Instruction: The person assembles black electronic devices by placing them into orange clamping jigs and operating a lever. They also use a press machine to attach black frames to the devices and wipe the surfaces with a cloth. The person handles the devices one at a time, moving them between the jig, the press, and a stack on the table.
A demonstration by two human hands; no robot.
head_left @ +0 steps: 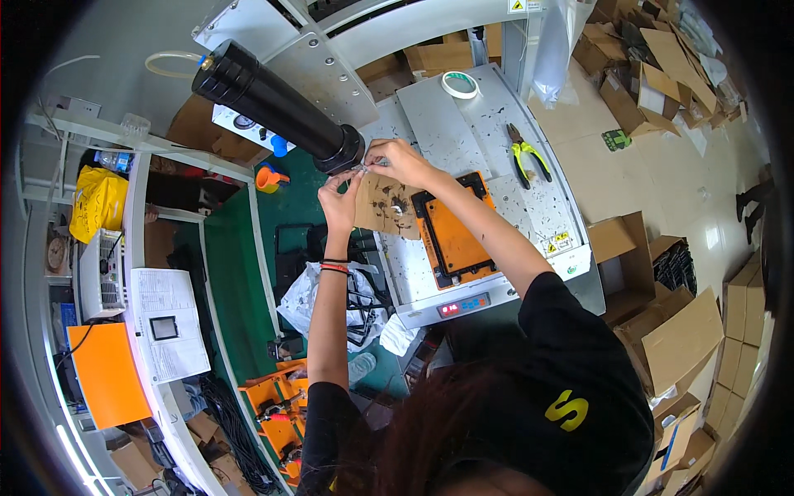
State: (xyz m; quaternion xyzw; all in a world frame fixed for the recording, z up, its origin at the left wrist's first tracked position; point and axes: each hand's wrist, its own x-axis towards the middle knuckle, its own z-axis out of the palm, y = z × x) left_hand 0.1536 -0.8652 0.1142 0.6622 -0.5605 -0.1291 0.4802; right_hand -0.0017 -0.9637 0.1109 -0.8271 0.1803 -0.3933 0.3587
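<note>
Both hands meet just under the lower end of a black cylinder (277,107) that slants down from the upper left. My left hand (337,201) has its fingertips pinched together by the cylinder's end. My right hand (397,160) closes in from the right, its fingertips pressed against the same spot. Something small and pale shows between them, too small to name. Below the hands lies a piece of brown cardboard (382,217) with dark smears. Beside it an orange fixture (455,236) holding a black frame rests on the white machine top (413,285).
Green-handled pliers (527,157) and a roll of tape (460,85) lie on the machine top. An orange tape dispenser (269,178) sits on the green bench at left. A plastic bag (302,302) with black frames is near my left forearm. Cardboard boxes (674,339) stand at right.
</note>
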